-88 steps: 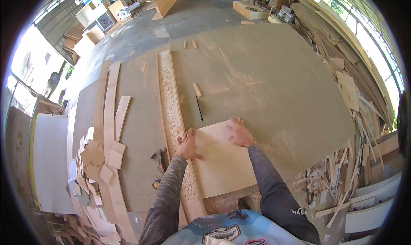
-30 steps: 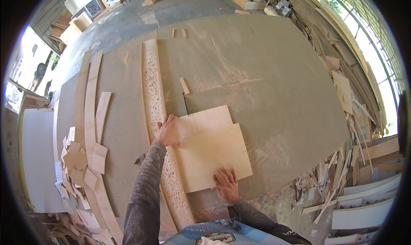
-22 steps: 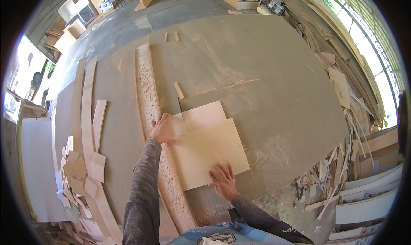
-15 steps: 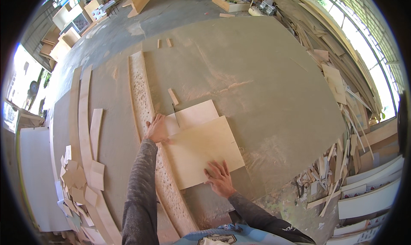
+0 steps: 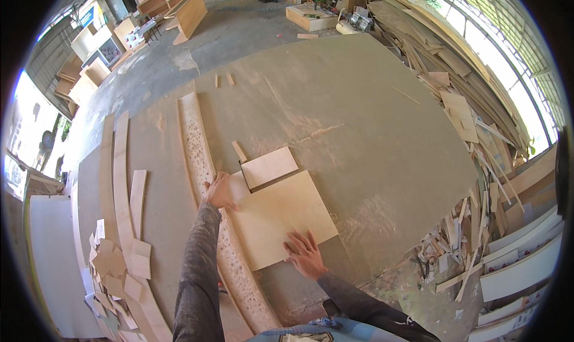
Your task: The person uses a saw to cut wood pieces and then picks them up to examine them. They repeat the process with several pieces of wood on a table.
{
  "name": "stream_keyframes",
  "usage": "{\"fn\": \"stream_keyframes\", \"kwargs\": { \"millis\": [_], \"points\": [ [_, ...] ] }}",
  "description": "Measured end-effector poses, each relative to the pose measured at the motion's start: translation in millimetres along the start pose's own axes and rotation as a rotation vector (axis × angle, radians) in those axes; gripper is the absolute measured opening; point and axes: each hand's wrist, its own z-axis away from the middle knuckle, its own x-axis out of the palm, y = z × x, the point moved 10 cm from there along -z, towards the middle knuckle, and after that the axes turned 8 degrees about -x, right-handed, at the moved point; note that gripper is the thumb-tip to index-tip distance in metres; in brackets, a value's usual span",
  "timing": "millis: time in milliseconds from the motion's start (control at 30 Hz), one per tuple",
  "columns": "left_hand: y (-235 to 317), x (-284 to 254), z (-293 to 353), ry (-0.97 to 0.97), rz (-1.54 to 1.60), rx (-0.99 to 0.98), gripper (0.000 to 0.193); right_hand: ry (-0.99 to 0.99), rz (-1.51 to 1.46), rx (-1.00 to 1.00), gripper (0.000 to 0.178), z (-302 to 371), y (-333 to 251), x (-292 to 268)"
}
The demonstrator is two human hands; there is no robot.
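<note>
A pale plywood panel (image 5: 284, 219) lies flat on the large grey-brown work surface (image 5: 371, 133). My right hand (image 5: 305, 255) rests on its near right part, fingers spread. My left hand (image 5: 220, 191) lies over the panel's left side, against a long pitted wooden strip (image 5: 196, 140), fingers apart. Just beyond the left hand, a thin dark saw blade (image 5: 243, 173) stands up from the surface. A smaller rectangular plywood piece (image 5: 270, 166) lies right of the blade, with a dark gap along its left and near edges. A small wood block (image 5: 239, 151) sits just past the blade.
Long narrow boards (image 5: 121, 174) and a heap of offcuts (image 5: 113, 270) lie at the left. Two small blocks (image 5: 230, 79) are near the far edge. Stacked planks (image 5: 442, 49) and scrap strips (image 5: 460, 234) line the right side. An open-topped wooden box (image 5: 311, 19) stands on the floor beyond.
The panel and the smaller piece have moved away from me along the pitted strip, past the blade. A dark gap now shows around the smaller piece. Both hands keep their places on the panel.
</note>
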Motion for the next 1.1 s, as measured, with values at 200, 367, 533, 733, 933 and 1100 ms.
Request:
{"fn": "stream_keyframes", "kwargs": {
  "millis": [200, 367, 533, 733, 933, 1100],
  "points": [
    [26, 31, 65, -0.041, 0.018, 0.010, 0.132, -0.078, 0.042, 0.031, 0.050, 69, -23, -9],
    [46, 38, 126, 0.055, 0.015, -0.007, 0.102, -0.148, 0.083, 0.004, 0.052, 129, -49, -10],
    [36, 20, 157, 0.222, 0.390, -0.030, 0.041, -0.132, 0.057, -0.013, 0.050, 147, -56, -24],
    [-119, 5, 263, 0.612, 1.060, -0.362, 0.017, -0.141, 0.048, -0.070, 0.048, 140, -64, -24],
    [-314, 5, 448, 1.559, 1.635, -0.677, 0.037, -0.122, 0.020, -0.055, 0.048, 137, -62, -31],
    [-304, 88, 487, 1.475, 1.410, -1.095, 0.041, -0.063, -0.162, -0.125, 0.028, 99, -39, -62]
  ]
}}
